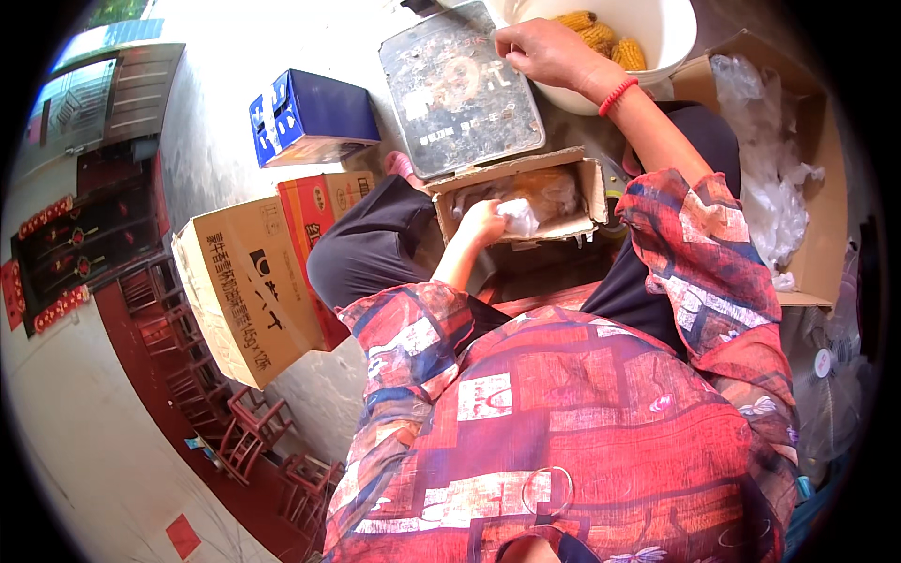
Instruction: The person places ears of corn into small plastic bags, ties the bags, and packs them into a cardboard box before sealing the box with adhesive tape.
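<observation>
My left hand [482, 225] reaches into a small open cardboard box [593, 192] between my knees. Its fingers close on a crumpled white plastic bag [519, 218]. Yellowish things in clear plastic [552, 188] lie behind that bag; their kind is unclear. My right hand [549, 52], with a red beaded bracelet on the wrist, hovers over the right edge of a worn dark flat board [450, 103]. Its fingers are curled together, and whatever they may hold is hidden. Beside it stands a white bucket [671, 38] with several yellow corn cobs [601, 38] inside.
To the left stand a blue box [319, 117], a red carton [324, 211] and a large brown carton [244, 281]. At right, an open cardboard box [812, 235] holds clear plastic bags [770, 178]. Small wooden stools [251, 427] line the wall at far left.
</observation>
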`<state>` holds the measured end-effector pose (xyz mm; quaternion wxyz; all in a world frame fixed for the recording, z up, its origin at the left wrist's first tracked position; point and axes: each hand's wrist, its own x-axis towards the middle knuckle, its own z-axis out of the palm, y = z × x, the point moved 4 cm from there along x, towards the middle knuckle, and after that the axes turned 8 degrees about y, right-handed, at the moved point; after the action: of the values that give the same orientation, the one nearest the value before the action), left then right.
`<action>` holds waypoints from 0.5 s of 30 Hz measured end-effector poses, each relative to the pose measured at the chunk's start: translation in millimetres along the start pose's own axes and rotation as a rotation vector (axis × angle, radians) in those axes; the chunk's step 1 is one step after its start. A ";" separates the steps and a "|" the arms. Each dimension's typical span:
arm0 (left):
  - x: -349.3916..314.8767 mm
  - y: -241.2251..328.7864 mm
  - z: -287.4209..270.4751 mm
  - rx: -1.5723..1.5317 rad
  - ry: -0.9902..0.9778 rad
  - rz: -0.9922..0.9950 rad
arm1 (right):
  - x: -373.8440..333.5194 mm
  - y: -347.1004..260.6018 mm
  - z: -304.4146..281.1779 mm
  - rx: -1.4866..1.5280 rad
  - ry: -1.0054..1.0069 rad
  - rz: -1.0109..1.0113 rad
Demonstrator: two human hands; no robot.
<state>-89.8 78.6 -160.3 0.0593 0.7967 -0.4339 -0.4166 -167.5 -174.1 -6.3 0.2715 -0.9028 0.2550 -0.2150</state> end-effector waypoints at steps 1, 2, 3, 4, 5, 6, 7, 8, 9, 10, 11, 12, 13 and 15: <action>-0.5 -0.4 -2.6 0.088 0.015 -0.006 | -0.2 1.2 0.4 -0.006 0.001 0.002; -1.7 -0.8 -5.2 0.176 0.030 -0.012 | -0.3 2.1 1.1 -0.011 0.002 0.004; -4.4 0.2 -9.4 0.239 0.132 0.060 | -0.6 2.4 2.4 -0.017 0.003 0.005; -7.0 1.0 -11.0 0.299 0.236 0.137 | -0.8 3.1 3.0 -0.021 0.004 -0.007; -9.7 2.4 -12.2 0.357 0.340 0.214 | -1.6 3.1 4.5 -0.025 0.005 -0.018; -11.7 5.1 -14.1 0.343 0.466 0.302 | -2.7 3.0 6.1 -0.030 0.006 -0.029; -10.2 10.3 -12.8 0.297 0.387 0.286 | -4.1 2.0 6.8 -0.031 -0.005 -0.043; -8.2 15.6 -12.1 0.252 0.307 0.273 | -5.5 0.3 8.7 -0.033 -0.015 -0.055; -6.8 21.7 -10.4 0.209 0.226 0.261 | -7.4 -0.6 9.4 -0.036 -0.025 -0.066; -7.6 20.6 -7.9 0.189 0.129 0.144 | -9.1 -8.7 8.5 -0.040 -0.028 -0.039; -3.8 13.8 0.1 0.196 0.001 0.124 | -10.1 -9.9 12.7 -0.057 -0.062 -0.046; -0.3 3.5 8.3 0.096 -0.064 0.120 | -10.8 -10.9 15.5 -0.046 -0.076 -0.054; 1.8 -11.3 19.2 -0.004 -0.128 0.107 | -10.6 -12.9 22.7 -0.029 -0.094 -0.066; 2.4 -17.5 31.6 0.040 -0.213 0.006 | -14.3 -12.1 26.2 0.022 -0.155 -0.085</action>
<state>-100.5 96.0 -190.2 -0.0021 0.7477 -0.4482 -0.4900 -160.8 -147.1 -22.5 0.2911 -0.9236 0.1924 -0.1585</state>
